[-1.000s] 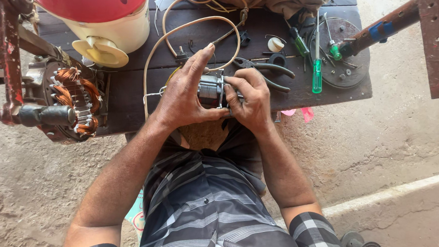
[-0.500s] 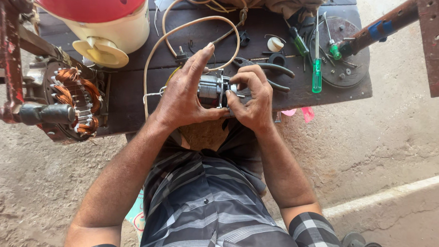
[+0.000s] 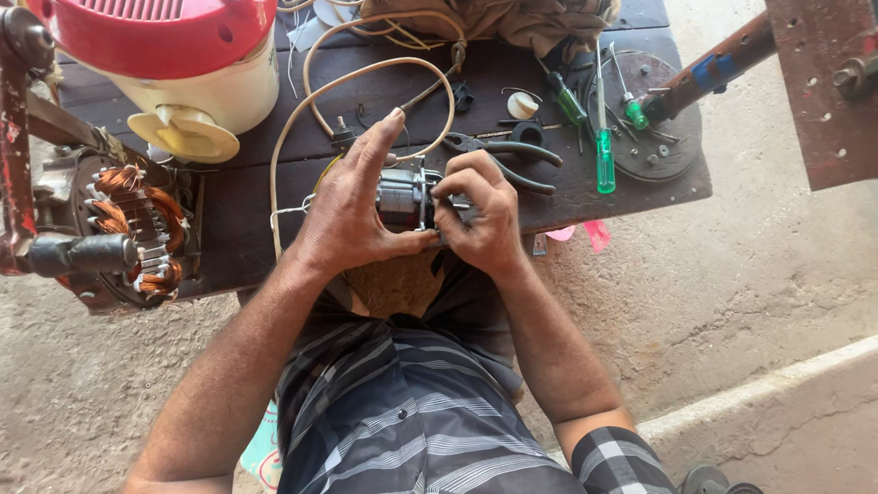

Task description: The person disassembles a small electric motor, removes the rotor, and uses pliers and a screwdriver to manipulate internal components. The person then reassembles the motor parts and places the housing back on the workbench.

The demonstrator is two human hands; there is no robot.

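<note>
Small motor (image 3: 402, 197) largely hidden between the hands (image 3: 416, 211).

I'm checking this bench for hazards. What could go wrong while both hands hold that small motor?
1. The small motor is held off the dark table edge by the left hand and right hand; it might drop.
2. The looped cream cable could snag.
3. Pliers lie close by.
</note>
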